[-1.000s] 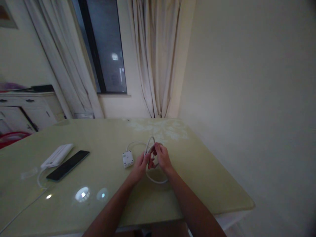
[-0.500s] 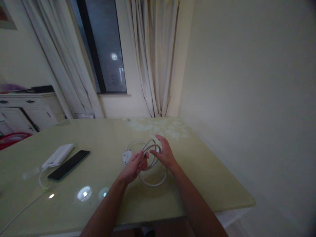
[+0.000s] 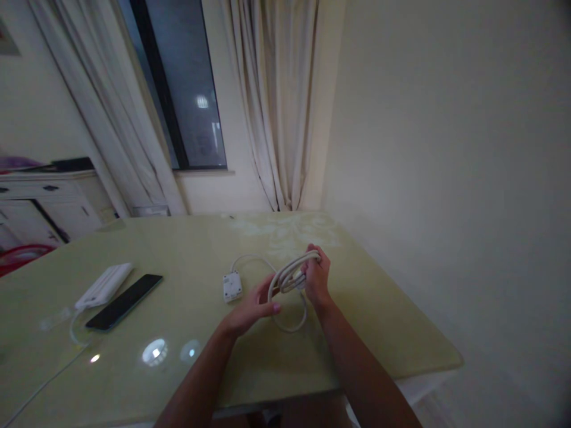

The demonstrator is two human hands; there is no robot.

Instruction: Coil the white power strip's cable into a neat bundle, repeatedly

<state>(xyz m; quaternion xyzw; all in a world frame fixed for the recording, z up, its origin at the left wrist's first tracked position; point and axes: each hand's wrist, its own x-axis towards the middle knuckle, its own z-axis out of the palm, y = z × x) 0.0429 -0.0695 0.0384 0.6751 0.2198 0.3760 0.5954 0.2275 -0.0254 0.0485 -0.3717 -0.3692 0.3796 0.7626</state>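
Note:
A looped white power cord (image 3: 285, 274) is bunched in my right hand (image 3: 317, 278), whose fingers wrap round the right end of the coil. What looks like a white plug partly shows below that grip. At the coil's left end is my left hand (image 3: 252, 308), thumb and fingers apart with a loop between them. Just beyond it, a white power strip block (image 3: 232, 286) lies on the table, its thin cord arching toward the coil. One loose loop hangs low beneath the bundle.
On the left of the glossy green table (image 3: 191, 249) lie a black phone (image 3: 125, 302) and a white power bank (image 3: 104, 285) with a cable. A wall stands along the right, and curtains (image 3: 279, 119) hang beyond the far edge. A sideboard (image 3: 49, 196) is far left.
My right hand has closed round the coil and moved right. My left hand has loosened its grip and spread its fingers. The coil has tilted and stretched to the right.

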